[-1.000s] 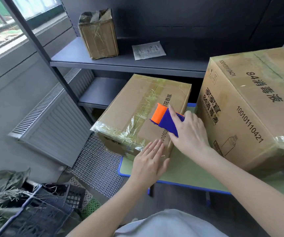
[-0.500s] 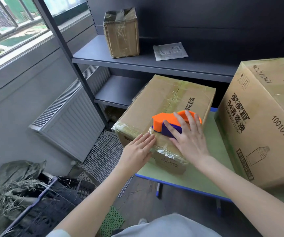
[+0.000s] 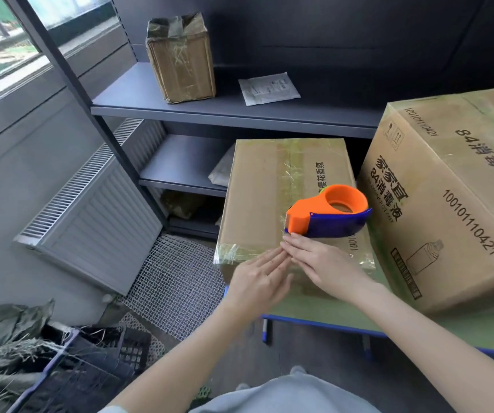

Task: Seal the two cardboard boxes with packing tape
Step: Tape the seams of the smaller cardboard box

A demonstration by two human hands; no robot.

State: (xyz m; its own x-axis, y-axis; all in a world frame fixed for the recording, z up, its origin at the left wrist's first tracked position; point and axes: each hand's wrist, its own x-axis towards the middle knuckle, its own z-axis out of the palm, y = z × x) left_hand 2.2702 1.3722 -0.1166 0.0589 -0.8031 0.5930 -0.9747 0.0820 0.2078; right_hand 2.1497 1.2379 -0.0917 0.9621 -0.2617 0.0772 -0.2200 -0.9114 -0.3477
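A smaller cardboard box (image 3: 263, 198) lies on the green table (image 3: 323, 305), with clear tape along its top seam and near edge. An orange and blue tape dispenser (image 3: 327, 214) rests on the box's top by itself. My left hand (image 3: 259, 278) lies flat with straight fingers on the box's near edge. My right hand (image 3: 320, 262) presses straight fingers on the tape just below the dispenser, and the fingertips of both hands meet. A bigger taped cardboard box (image 3: 448, 198) stands at the right, close beside the small one.
A dark metal shelf (image 3: 240, 110) behind the table holds a small taped box (image 3: 180, 58) and a paper sheet (image 3: 268, 87). A radiator (image 3: 91, 222) leans at the left. A black crate (image 3: 85, 371) with dry plant litter sits on the floor, bottom left.
My right hand let go of the tape dispenser, which now rests on the small box. Both hands moved to the box's near edge and press the tape there.
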